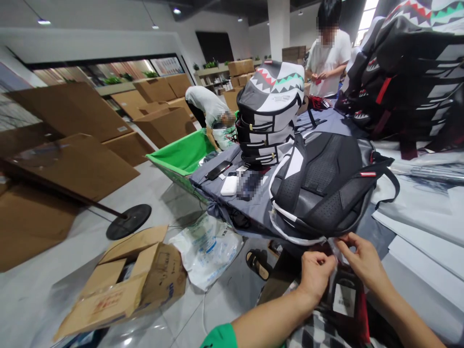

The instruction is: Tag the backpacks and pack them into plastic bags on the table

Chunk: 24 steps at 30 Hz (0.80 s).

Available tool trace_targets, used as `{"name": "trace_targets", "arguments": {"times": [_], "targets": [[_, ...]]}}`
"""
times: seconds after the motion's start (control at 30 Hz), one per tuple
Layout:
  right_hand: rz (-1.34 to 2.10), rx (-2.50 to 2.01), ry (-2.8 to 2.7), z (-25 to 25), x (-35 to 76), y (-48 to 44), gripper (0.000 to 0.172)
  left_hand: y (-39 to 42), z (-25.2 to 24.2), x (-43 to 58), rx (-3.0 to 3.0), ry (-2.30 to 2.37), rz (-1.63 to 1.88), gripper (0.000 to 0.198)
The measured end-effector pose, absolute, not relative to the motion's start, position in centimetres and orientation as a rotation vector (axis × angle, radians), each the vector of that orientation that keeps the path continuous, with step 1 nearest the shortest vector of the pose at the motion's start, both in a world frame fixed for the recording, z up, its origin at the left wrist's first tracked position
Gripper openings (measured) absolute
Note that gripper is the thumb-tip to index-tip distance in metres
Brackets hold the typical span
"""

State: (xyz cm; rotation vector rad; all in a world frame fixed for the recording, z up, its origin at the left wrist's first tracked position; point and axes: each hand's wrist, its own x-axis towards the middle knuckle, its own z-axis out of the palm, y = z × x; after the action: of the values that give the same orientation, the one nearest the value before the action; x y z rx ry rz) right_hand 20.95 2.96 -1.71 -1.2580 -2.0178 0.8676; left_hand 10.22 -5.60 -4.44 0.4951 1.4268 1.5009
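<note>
The left hand (315, 275) and right hand (366, 261) each keep a pinching grip on a clear plastic film (335, 249), right at the lower edge of a black padded backpack (321, 188). The backpack lies with its straps up on the grey-covered table (250, 217). Below the hands is a checked bag (315, 333) with a white tag (343, 299). Farther along the table, a shark-mouth backpack (270, 113) stands upright near a smartphone (218, 170) and a white power bank (229, 185). A co-worker (328, 53) in a white T-shirt stands beyond.
</note>
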Motion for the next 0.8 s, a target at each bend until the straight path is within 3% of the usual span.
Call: {"name": "trace_targets", "arguments": {"times": [0.1,0.27,0.4,0.6,0.73,0.8], "targets": [[0.895,-1.262,-2.025,-1.8,20.9,3.0,0.039,-5.5,-3.5,10.2,0.416,1.339,1.589,0.024],[0.926,-1.255,-1.979,-1.6,20.8,3.0,0.039,-4.7,-2.4,10.3,0.125,0.761,1.554,0.043],[0.986,-1.207,-1.988,-1.5,20.9,2.9,0.038,-4.0,-3.7,10.8,-0.092,0.728,1.378,0.039],[1.103,-1.176,-1.921,-2.4,21.3,3.3,0.037,-4.3,-4.8,11.8,-0.023,0.764,1.602,0.069],[1.152,-1.172,-1.883,-3.7,21.2,3.1,0.039,-4.5,-4.7,12.0,0.111,0.764,1.688,0.063],[0.989,-1.2,-1.865,-3.9,21.9,2.2,0.041,-4.5,-4.8,12.1,0.124,0.822,1.733,0.059]]}}
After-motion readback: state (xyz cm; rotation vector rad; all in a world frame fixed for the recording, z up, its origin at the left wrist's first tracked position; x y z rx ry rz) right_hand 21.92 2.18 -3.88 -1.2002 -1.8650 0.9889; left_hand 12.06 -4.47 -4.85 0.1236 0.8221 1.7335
